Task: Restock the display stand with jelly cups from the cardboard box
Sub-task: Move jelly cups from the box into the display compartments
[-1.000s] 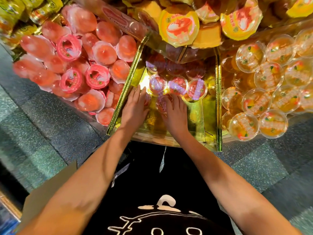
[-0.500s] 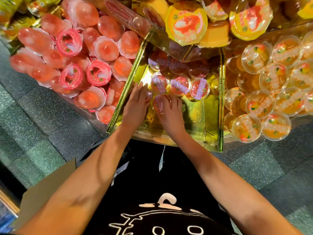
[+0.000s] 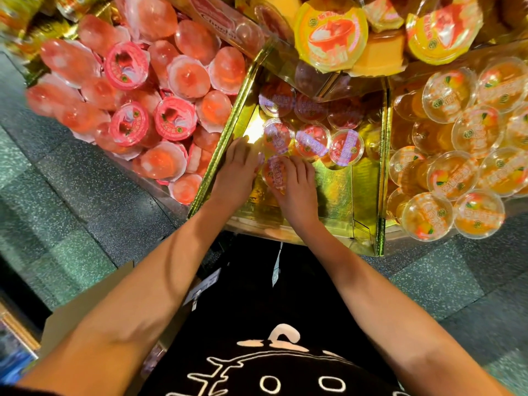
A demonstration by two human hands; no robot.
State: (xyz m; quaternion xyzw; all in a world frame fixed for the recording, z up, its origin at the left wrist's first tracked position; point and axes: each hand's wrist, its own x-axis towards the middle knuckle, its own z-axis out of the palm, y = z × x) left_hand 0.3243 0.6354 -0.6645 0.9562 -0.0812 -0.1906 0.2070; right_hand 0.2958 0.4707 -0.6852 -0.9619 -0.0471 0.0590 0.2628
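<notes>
Both hands in the display stand (image 3: 368, 178), gold middle bin.
Right hand (image 3: 297, 192) grips a red jelly cup (image 3: 274, 174) on the bin floor. Left hand (image 3: 237, 170) lies flat beside it, fingers straight, holding nothing.

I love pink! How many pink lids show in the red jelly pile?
3: one pink lid high up, two side by side below it; others may be hidden.
</notes>
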